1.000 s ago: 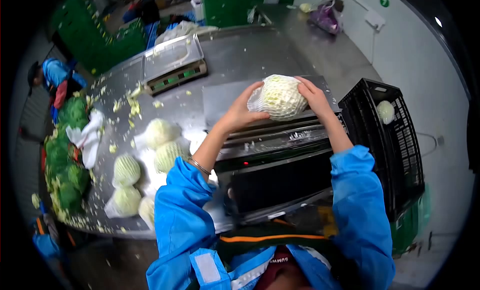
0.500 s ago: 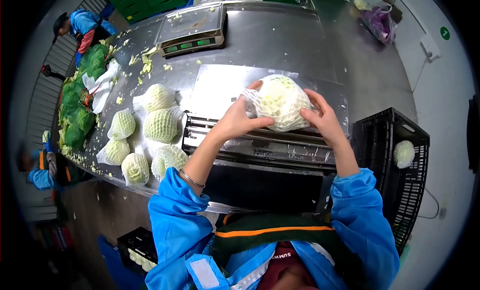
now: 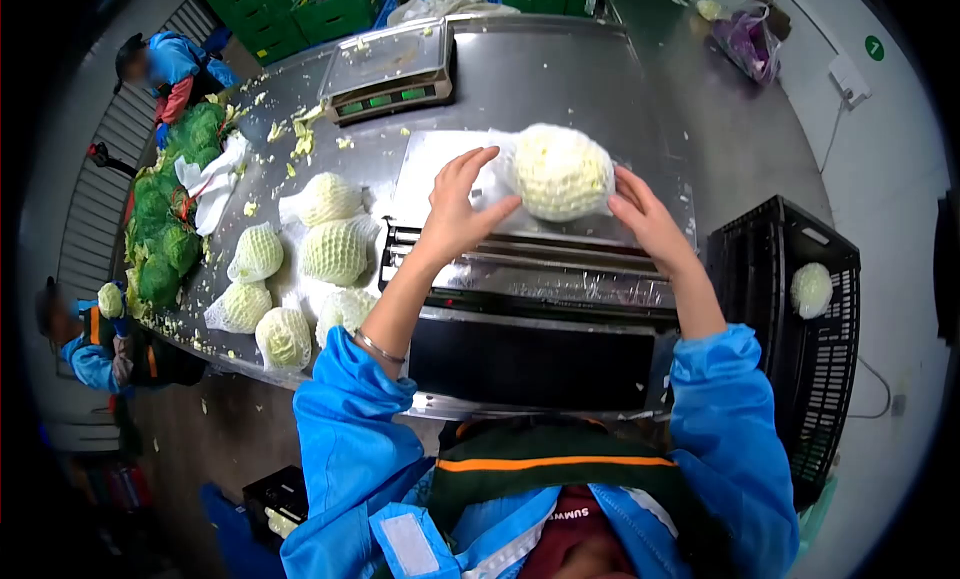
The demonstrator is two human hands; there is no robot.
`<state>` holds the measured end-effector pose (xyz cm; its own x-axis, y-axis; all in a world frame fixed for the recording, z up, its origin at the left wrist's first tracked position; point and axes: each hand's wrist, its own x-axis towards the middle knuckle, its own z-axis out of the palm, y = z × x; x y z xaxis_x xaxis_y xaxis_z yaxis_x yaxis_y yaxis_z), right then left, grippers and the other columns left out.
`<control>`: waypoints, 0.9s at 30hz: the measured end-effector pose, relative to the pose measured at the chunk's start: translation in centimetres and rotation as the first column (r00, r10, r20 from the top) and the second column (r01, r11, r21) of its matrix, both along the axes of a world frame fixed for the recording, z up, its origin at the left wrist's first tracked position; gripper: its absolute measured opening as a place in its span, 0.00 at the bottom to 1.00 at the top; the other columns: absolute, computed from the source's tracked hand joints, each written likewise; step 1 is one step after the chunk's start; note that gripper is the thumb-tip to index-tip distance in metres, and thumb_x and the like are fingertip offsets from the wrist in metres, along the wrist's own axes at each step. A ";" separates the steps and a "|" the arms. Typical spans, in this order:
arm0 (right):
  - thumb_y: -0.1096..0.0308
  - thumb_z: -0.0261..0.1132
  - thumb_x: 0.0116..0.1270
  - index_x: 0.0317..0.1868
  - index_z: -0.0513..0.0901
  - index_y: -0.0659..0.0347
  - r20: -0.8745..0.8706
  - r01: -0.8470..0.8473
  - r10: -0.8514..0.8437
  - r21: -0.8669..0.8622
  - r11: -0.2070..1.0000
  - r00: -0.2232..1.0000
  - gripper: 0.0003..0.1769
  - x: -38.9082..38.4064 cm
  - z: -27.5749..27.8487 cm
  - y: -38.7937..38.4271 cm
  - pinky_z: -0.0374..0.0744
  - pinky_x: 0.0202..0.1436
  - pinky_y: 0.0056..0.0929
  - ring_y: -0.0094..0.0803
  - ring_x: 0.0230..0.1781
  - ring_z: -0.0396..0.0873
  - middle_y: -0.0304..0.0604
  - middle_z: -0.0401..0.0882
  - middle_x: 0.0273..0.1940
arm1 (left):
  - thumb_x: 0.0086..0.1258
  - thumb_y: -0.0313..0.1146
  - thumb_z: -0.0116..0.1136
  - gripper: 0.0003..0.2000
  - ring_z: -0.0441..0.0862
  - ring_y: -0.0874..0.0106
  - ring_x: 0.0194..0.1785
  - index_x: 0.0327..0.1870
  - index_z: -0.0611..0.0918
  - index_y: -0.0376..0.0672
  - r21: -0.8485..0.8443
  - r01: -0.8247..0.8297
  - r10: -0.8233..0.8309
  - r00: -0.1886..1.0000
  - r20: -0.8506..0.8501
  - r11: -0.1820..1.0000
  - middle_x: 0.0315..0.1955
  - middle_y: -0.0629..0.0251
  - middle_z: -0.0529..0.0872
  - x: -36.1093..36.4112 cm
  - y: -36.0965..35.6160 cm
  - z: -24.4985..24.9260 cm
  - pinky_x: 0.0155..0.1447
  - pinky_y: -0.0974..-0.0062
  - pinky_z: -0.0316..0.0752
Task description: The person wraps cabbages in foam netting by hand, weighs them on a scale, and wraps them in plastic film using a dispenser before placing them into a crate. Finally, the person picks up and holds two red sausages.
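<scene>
A pale cabbage in a white foam net sleeve point(image 3: 562, 172) is over the metal plate behind the wrapping machine point(image 3: 540, 279), slightly blurred. My left hand point(image 3: 462, 204) is just left of it, thumb and fingers spread, holding nothing. Fingers and thumb of my right hand point(image 3: 645, 214) close on the right end of the netted cabbage. To the left of the machine, several other netted cabbages point(image 3: 335, 251) lie on the steel table point(image 3: 520, 69).
A weighing scale point(image 3: 390, 64) stands at the back. Green net sacks point(image 3: 165, 234) line the left edge, where two co-workers point(image 3: 178, 64) are. At right, a black crate point(image 3: 770, 379) contains a wrapped cabbage point(image 3: 811, 290). Leaf scraps point(image 3: 303, 137) litter the table.
The netted cabbage has turned and moved slightly away from me. My left hand has let go and drawn back left with its fingers spread. My right hand stays at the cabbage's right end.
</scene>
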<state>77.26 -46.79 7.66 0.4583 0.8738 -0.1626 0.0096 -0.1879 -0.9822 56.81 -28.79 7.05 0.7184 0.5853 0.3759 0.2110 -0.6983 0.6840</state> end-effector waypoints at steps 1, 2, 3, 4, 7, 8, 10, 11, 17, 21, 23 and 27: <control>0.57 0.62 0.64 0.67 0.58 0.60 0.051 0.038 -0.038 0.000 0.999 0.998 0.36 -0.3 -0.5 -0.6 0.63 0.65 0.36 0.41 0.66 0.62 0.56 0.61 0.64 | 0.56 0.42 0.64 0.26 0.65 0.57 0.61 0.56 0.75 0.45 -0.015 -0.012 0.012 1.000 0.027 1.000 0.53 0.57 0.75 -0.3 -0.3 -0.1 0.64 0.60 0.58; 0.58 0.62 0.64 0.66 0.61 0.60 0.106 0.075 -0.076 0.009 0.997 0.991 0.34 -0.2 -0.9 -1.2 0.63 0.65 0.36 0.41 0.64 0.64 0.56 0.64 0.62 | 0.56 0.41 0.64 0.23 0.67 0.58 0.59 0.53 0.77 0.45 -0.020 -0.060 0.059 0.998 -0.024 0.998 0.50 0.58 0.77 -1.2 -0.5 0.0 0.63 0.61 0.59; 0.59 0.62 0.64 0.65 0.63 0.59 0.166 0.108 -0.111 0.024 0.994 0.980 0.31 0.2 -1.1 -1.7 0.63 0.65 0.35 0.40 0.63 0.66 0.56 0.67 0.61 | 0.56 0.40 0.64 0.20 0.68 0.58 0.57 0.50 0.79 0.44 -0.019 -0.110 0.109 0.992 -0.070 0.994 0.47 0.58 0.79 -2.5 -0.8 0.2 0.61 0.61 0.61; 0.58 0.62 0.63 0.58 0.70 0.59 0.411 0.178 -0.167 0.010 0.984 0.896 0.26 0.2 -0.3 -3.5 0.65 0.62 0.36 0.41 0.57 0.70 0.54 0.72 0.54 | 0.55 0.39 0.64 0.17 0.70 0.59 0.53 0.46 0.81 0.44 0.169 -0.183 0.206 0.970 -0.131 0.969 0.42 0.59 0.79 -4.2 -1.2 0.5 0.59 0.61 0.60; 0.53 0.64 0.58 0.33 0.84 0.60 0.880 0.488 0.037 -0.298 0.820 0.474 0.17 -0.2 -0.5 -9.8 0.68 0.49 0.40 0.44 0.38 0.75 0.47 0.77 0.34 | 0.53 0.40 0.64 0.12 0.70 0.61 0.44 0.35 0.84 0.43 0.522 -0.254 0.439 0.858 -0.268 0.814 0.32 0.60 0.79 -9.3 -2.7 -0.8 0.55 0.60 0.57; 0.49 0.64 0.57 0.28 0.84 0.59 0.915 0.511 0.090 -0.299 0.806 0.393 0.19 -0.8 -1.5 -10.6 0.67 0.46 0.41 0.44 0.36 0.73 0.47 0.76 0.32 | 0.53 0.42 0.65 0.13 0.70 0.60 0.43 0.28 0.85 0.41 0.526 -0.219 0.442 0.828 -0.345 0.821 0.31 0.58 0.78 -10.0 -3.1 -1.6 0.55 0.58 0.57; 0.44 0.62 0.56 0.23 0.84 0.58 0.938 0.548 0.161 -0.312 0.776 0.307 0.24 -2.6 -3.0 -10.6 0.65 0.46 0.43 0.45 0.38 0.71 0.47 0.76 0.31 | 0.53 0.44 0.64 0.14 0.71 0.59 0.41 0.24 0.84 0.39 0.533 -0.180 0.424 0.822 -0.380 0.826 0.28 0.57 0.79 -9.5 -3.7 -2.8 0.53 0.60 0.59; 0.44 0.61 0.57 0.21 0.83 0.58 0.933 0.512 0.158 -0.312 0.801 0.322 0.24 -3.2 -3.1 -9.9 0.64 0.46 0.42 0.45 0.40 0.71 0.46 0.76 0.31 | 0.54 0.44 0.64 0.15 0.72 0.59 0.40 0.23 0.84 0.39 0.529 -0.184 0.418 0.831 -0.366 0.829 0.26 0.57 0.79 -8.9 -3.6 -3.0 0.53 0.60 0.59; 0.44 0.59 0.62 0.55 0.73 0.64 0.754 0.296 -0.455 0.350 0.889 0.474 0.32 5.1 -3.0 3.8 0.67 0.59 0.34 0.41 0.55 0.71 0.53 0.76 0.50 | 0.61 0.42 0.60 0.25 0.79 0.58 0.45 0.55 0.73 0.35 -0.186 -0.053 0.033 0.994 -0.107 0.981 0.43 0.48 0.80 -3.3 -1.5 1.2 0.47 0.65 0.75; 0.41 0.51 0.66 0.57 0.74 0.68 0.168 0.126 -0.131 0.036 0.991 0.977 0.36 4.5 -2.5 9.4 0.66 0.60 0.29 0.35 0.56 0.71 0.50 0.76 0.54 | 0.61 0.52 0.59 0.42 0.69 0.57 0.61 0.69 0.53 0.38 -0.728 -0.004 -0.049 0.997 -0.052 0.685 0.63 0.45 0.62 3.0 -0.5 -0.9 0.53 0.67 0.74; 0.43 0.47 0.69 0.55 0.76 0.62 0.323 0.042 -0.030 -0.030 0.999 0.946 0.31 1.7 0.6 7.7 0.69 0.56 0.28 0.31 0.51 0.73 0.43 0.78 0.49 | 0.61 0.53 0.60 0.43 0.67 0.59 0.62 0.69 0.53 0.38 -0.800 0.186 -0.147 0.982 0.123 0.571 0.63 0.48 0.62 3.9 -0.1 -1.3 0.55 0.67 0.72; 0.44 0.50 0.68 0.66 0.64 0.60 0.145 0.089 -0.085 -0.021 0.996 0.986 0.35 1.7 3.6 7.3 0.70 0.53 0.25 0.30 0.51 0.72 0.47 0.71 0.58 | 0.60 0.49 0.62 0.41 0.68 0.63 0.63 0.68 0.57 0.35 -0.808 0.359 -0.326 0.919 0.220 0.467 0.60 0.50 0.69 3.5 3.0 -0.2 0.61 0.67 0.68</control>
<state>78.91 -39.50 11.30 0.5527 0.8257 -0.1130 0.1324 -0.2209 -0.9663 60.30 -25.80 6.85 0.9311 0.3482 -0.1092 0.0528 0.1674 0.9845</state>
